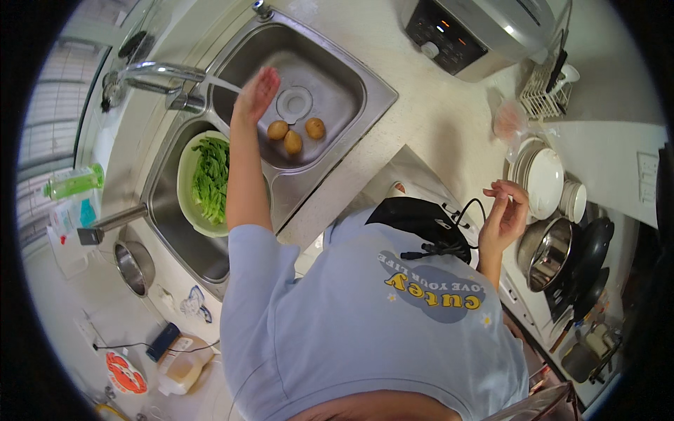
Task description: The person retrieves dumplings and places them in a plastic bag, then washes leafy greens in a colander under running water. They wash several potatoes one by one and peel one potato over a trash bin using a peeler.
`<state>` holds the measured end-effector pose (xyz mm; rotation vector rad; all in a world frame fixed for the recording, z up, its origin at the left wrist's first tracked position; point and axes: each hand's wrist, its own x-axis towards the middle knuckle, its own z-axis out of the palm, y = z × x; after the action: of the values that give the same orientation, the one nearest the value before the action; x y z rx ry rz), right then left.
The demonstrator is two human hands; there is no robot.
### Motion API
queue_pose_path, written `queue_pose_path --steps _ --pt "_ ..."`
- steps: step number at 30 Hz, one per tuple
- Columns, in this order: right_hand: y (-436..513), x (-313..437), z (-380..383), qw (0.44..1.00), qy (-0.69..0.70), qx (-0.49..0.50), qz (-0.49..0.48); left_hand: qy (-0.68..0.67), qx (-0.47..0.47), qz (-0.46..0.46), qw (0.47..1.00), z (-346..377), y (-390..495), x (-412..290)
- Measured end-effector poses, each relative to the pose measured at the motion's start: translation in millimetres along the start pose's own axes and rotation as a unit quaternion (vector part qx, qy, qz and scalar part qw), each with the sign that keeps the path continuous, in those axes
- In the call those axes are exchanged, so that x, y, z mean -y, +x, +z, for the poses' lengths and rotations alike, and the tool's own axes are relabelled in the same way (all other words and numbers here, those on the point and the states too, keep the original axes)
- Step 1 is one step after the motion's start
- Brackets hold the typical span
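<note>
My left hand [256, 94] is over the upper metal sink basin [354, 84], beside the stream from the chrome faucet [163, 68]; it holds nothing, and its fingers look extended. Three brown potatoes [293, 142] lie near the drain [294, 104]. In the other basin, a pale green tub [185, 184] holds leafy greens [210, 181], partly hidden by my left forearm. My right hand [506, 210] is raised at my right side, empty, its fingers loosely bent, near stacked white plates [545, 181].
A countertop appliance with a lit panel [447, 39] stands at the top right. Right of me are a metal pot [550, 255], dark pans [592, 252] and a utensil rack [539, 94]. On the left are a green bottle [76, 181], a metal bowl [131, 268] and a jug [184, 363].
</note>
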<state>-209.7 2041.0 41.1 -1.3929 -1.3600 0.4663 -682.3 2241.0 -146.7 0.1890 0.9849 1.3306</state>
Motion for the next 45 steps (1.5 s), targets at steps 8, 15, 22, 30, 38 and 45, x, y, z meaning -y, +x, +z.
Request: queue_pose_path --steps 8,15,22,30,38,45 --pt "33 12 99 0.945 0.069 0.319 -0.003 0.022 -0.102 0.144 0.984 35 -22 -20" --pt "49 -7 322 0.721 0.309 0.552 0.283 -0.078 -0.158 0.038 0.984 -8 -46 25" --pt "49 42 457 0.592 0.453 0.587 0.317 -0.235 -0.118 0.085 0.961 -24 -66 50" --pt "34 -22 469 0.835 0.001 0.505 -0.219 -0.262 0.001 0.131 0.956 29 -51 24" --pt "105 78 392 0.831 0.109 0.486 -0.249 -0.146 -0.049 0.151 0.976 28 -49 -33" --pt "76 171 384 0.826 0.074 0.466 -0.308 0.476 -0.127 0.300 0.817 -10 -86 -14"
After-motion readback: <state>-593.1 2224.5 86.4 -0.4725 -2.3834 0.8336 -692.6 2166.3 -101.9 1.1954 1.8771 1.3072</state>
